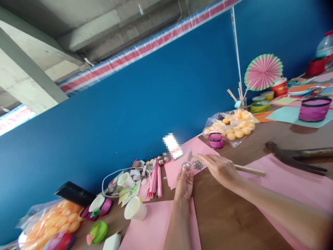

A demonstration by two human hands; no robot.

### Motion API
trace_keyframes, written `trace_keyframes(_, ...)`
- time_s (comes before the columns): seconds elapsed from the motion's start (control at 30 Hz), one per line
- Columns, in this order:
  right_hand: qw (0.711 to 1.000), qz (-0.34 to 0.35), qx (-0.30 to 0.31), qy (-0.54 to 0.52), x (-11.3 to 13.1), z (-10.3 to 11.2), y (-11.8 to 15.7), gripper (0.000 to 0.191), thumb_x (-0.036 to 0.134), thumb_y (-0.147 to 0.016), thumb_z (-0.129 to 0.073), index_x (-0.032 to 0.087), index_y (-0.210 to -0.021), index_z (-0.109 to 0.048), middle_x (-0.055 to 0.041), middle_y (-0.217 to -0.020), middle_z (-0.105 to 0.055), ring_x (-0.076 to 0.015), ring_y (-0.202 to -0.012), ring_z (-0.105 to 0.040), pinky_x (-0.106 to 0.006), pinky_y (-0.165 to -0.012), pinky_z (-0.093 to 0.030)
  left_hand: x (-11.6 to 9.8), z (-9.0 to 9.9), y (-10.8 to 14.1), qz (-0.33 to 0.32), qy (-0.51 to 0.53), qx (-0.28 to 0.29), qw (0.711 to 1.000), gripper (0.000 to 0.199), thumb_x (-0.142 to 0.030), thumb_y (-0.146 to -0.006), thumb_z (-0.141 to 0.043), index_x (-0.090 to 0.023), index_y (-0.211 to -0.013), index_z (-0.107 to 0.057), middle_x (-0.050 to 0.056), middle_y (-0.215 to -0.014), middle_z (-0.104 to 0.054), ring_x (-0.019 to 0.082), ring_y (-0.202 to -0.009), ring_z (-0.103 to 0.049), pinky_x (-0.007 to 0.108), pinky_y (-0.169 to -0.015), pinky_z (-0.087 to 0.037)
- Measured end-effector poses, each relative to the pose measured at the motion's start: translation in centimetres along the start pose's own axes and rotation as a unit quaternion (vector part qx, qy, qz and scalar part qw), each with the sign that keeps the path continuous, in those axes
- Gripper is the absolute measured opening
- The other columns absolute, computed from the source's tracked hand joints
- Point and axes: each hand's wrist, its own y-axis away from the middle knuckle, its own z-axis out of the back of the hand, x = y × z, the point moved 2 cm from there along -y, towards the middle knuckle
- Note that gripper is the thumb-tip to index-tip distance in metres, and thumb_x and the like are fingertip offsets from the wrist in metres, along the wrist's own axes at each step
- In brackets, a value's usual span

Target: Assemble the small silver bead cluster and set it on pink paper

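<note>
My left hand [184,182] is closed around a shiny silvery round piece [186,165], palm turned up, above the corner of a pink sheet [173,172]. In my right hand [220,171] is a tool with a pale wooden handle [251,170], which sticks out behind the hand. A grey, flat-looking end [189,155] shows ahead of the fingers, close to the silvery piece; blur hides its exact shape. Between the two hands lies a small heap of shiny metal bits [197,164], on or just over the pink sheet.
A claw hammer [291,158] lies at right. Behind are a bag of orange balls [234,125] and a purple band [215,140]. Paper cups [135,209], pink strips [155,178], a white cable [104,184] and another ball bag [54,222] crowd the left. A blue wall [130,114] borders the table.
</note>
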Motion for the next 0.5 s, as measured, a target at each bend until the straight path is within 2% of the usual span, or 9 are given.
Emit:
trace_keyframes(0.07,1.0,0.001,0.009,0.001,0.21,-0.12,0.12,0.036,0.017,-0.087,-0.04,0.027,-0.121,-0.047,-0.0025,-0.087,-0.064,-0.0124,-0.074,-0.058,-0.021,-0.062,-0.039,0.04,-0.1,0.14,0.001,0.004,-0.007,1.0,0.011,-0.015,-0.075,-0.059,-0.011,-0.084,-0.064,0.007,-0.091,-0.066,0.011,-0.082,-0.063,0.021,-0.08,-0.05)
trace_keyframes(0.2,0.999,0.035,0.038,-0.005,0.67,-0.36,0.33,0.042,0.012,-0.085,-0.041,0.028,-0.123,-0.044,-0.0013,-0.088,-0.064,-0.0123,-0.074,-0.057,-0.022,-0.064,-0.039,0.11,-0.42,0.28,0.011,0.008,0.013,1.0,0.012,-0.014,-0.077,-0.057,-0.011,-0.085,-0.064,0.007,-0.09,-0.066,0.011,-0.081,-0.063,0.019,-0.078,-0.051)
trace_keyframes(0.37,1.0,-0.004,0.005,0.01,0.25,-0.09,0.19,0.039,0.016,-0.087,-0.039,0.027,-0.123,-0.045,-0.0023,-0.088,-0.064,-0.0122,-0.075,-0.057,-0.021,-0.062,-0.038,0.14,-0.06,0.07,0.017,0.01,-0.021,1.0,0.011,-0.016,-0.078,-0.055,-0.009,-0.081,-0.064,0.008,-0.085,-0.066,0.011,-0.079,-0.063,0.019,-0.076,-0.051)
trace_keyframes(0.5,0.999,0.011,0.049,0.0,0.19,-0.34,0.18,0.043,0.014,-0.084,-0.04,0.028,-0.125,-0.043,-0.0016,-0.086,-0.064,-0.0116,-0.071,-0.057,-0.02,-0.059,-0.038,0.15,0.0,0.07,0.024,0.017,-0.022,0.999,0.009,-0.015,-0.077,-0.057,-0.009,-0.077,-0.063,0.008,-0.085,-0.066,0.011,-0.079,-0.063,0.019,-0.078,-0.051)
